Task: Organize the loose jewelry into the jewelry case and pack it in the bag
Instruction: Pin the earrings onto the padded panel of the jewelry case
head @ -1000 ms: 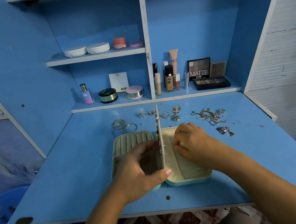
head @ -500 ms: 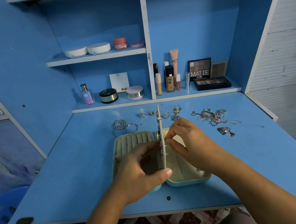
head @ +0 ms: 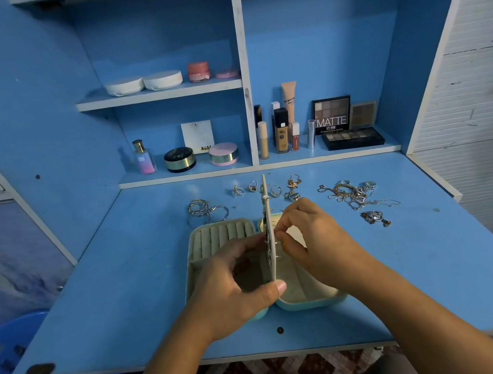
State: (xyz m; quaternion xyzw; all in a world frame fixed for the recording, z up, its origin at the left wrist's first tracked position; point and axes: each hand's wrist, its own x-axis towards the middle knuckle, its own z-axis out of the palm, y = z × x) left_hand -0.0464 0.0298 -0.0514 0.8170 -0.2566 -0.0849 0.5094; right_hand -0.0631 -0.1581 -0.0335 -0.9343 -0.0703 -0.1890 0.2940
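We have the jewelry case open in 2 halves on the desk, our left grip curled round its upright middle panel. Our right grip pinches a tiny piece at the panel's right face. Loose rings, bangles and chains lie behind the case.

The blue desk bears an open jewelry case under the left hand and right hand, bangles and rings beyond them, tangled chains right of the right hand.
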